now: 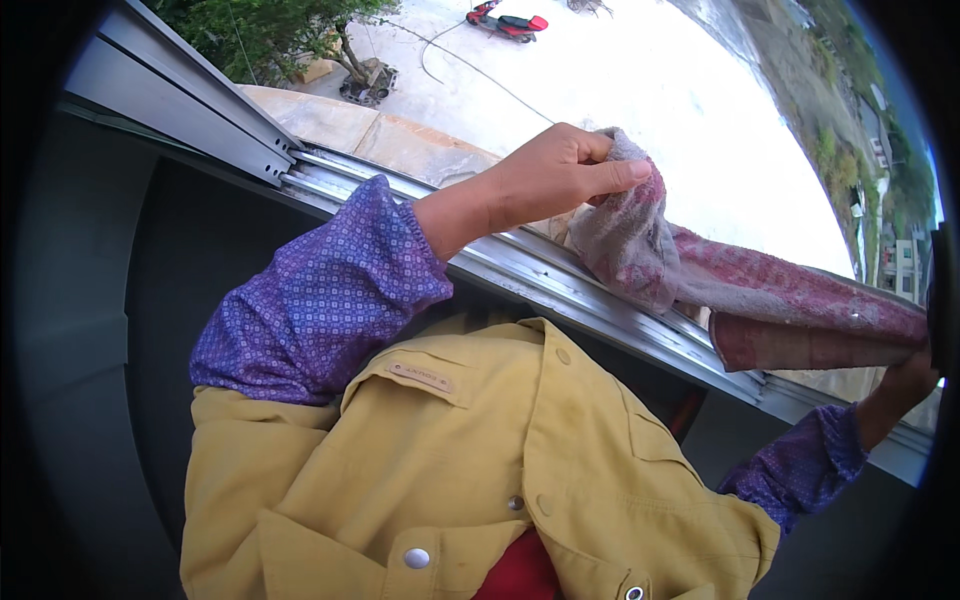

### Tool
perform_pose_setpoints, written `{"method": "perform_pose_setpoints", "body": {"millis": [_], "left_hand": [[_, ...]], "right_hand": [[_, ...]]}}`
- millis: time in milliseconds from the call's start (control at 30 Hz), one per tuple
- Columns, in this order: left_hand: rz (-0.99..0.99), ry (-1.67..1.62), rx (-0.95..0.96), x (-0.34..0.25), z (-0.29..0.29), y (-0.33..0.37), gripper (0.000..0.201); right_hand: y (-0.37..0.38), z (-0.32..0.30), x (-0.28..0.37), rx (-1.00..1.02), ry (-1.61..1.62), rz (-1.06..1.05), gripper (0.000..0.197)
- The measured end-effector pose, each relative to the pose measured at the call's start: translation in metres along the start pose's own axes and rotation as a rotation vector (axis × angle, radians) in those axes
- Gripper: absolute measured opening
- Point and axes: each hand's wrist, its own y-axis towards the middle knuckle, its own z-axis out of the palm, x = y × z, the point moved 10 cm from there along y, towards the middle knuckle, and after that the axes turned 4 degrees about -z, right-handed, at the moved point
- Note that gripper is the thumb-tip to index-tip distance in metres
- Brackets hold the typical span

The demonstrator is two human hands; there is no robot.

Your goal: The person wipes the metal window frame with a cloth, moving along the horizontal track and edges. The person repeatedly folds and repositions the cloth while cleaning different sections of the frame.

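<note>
A worn pink and grey cloth (pixel 790 285) stretches above the window track (pixel 560 275). My left hand (pixel 560 180) pinches its left end between thumb and fingers, and a fold of it hangs down below. At the far right my right hand (pixel 905 385) is by the other end of the cloth. The fingers of that hand are mostly hidden by the cloth and the dark picture edge. Patterned purple sleeve covers (pixel 330 290) are on both my forearms.
A metal window frame (pixel 185 105) rises at the left. Beyond the track lies a stone ledge (pixel 400 145). Further down outside are a pale paved yard (pixel 600 80), a red scooter (pixel 508 22) and a small tree (pixel 350 55). Dark wall panels (pixel 75 280) stand at the left.
</note>
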Motion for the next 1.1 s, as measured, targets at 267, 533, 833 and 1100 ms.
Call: {"method": "perform_pose_setpoints", "body": {"millis": [267,533,833,1100], "left_hand": [[0.150,-0.357,-0.129,-0.029,-0.029,0.005,0.027],[0.192,-0.391,-0.008,-0.080,0.001,-0.003,0.023],[0.344,-0.501,0.208,-0.123,0.066,-0.011,0.026],[0.157,-0.421,-0.012,-0.047,0.017,0.000,0.033]], "right_hand": [[-0.079,0.090,-0.035,0.665,0.207,0.346,0.021],[-0.169,0.170,-0.043,1.231,-0.082,0.443,0.025],[-0.182,0.250,0.050,0.820,0.770,0.217,0.029],[-0.169,0.192,0.008,0.535,0.818,0.462,0.022]]}}
